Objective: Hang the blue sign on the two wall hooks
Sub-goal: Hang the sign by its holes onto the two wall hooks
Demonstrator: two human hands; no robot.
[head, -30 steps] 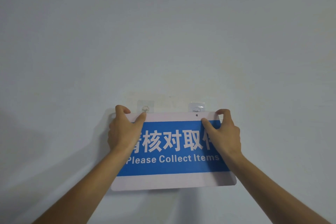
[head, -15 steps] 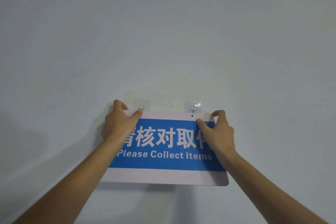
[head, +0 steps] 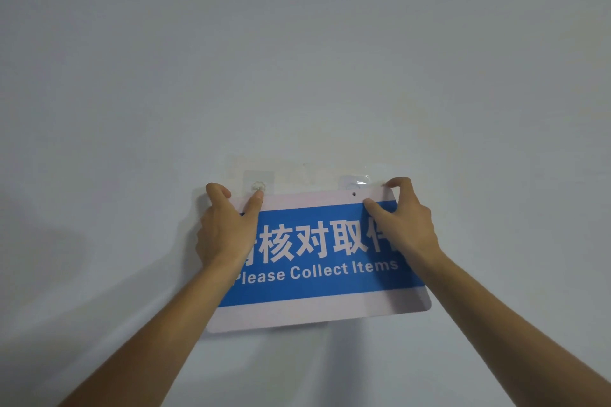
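The blue sign (head: pixel 325 261), white-bordered with white lettering "Please Collect Items", is pressed against the wall. My left hand (head: pixel 226 225) grips its upper left corner, index finger touching the left clear adhesive hook (head: pixel 258 186). My right hand (head: pixel 401 221) pinches its upper right corner. The right clear hook (head: pixel 355 182) sits just above the sign's top edge, directly over a small hole (head: pixel 353 194) in the sign. The sign's left hole is hidden under my fingers. The sign tilts slightly, its right side higher.
A plain pale wall (head: pixel 297 59) fills the view. A faint rectangular residue patch (head: pixel 304 172) lies between the hooks. My arms' shadows fall on the wall at lower left.
The sign has stayed just below the hooks, its top edge nudged closer to them. My right fingers have spread a little at the upper right corner. The head camera shifted slightly.
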